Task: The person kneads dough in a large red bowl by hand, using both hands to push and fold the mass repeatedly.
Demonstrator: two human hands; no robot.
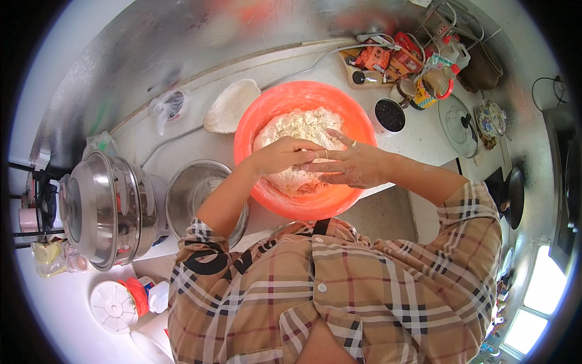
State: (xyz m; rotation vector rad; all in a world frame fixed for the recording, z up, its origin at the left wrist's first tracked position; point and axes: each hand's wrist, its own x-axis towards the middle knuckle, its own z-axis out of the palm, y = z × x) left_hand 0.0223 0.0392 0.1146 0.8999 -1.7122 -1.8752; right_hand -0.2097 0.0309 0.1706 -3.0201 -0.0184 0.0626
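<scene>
A large orange-red plastic basin [307,212] stands before me, holding a mound of flour or crumbly dough [295,125]. Over it, my left hand [284,155] meets my right hand [357,164]; their fingers touch and overlap. My right hand has its fingers spread, with pale dough or flour residue on them and a ring on one. The left fingertips lie against the right fingers; whether they pinch them is unclear. I see no tool in either hand. Left of the basin is a stainless steel bowl [188,184], partly covered by my left forearm.
A flour-dusted scoop-like container [232,107] lies behind the basin. Right are a cup of dark contents [389,116], a glass lid [457,125] and a tray of packets [375,57]. A lidded metal steamer [107,209] stands left. A grey cable [313,66] crosses the counter.
</scene>
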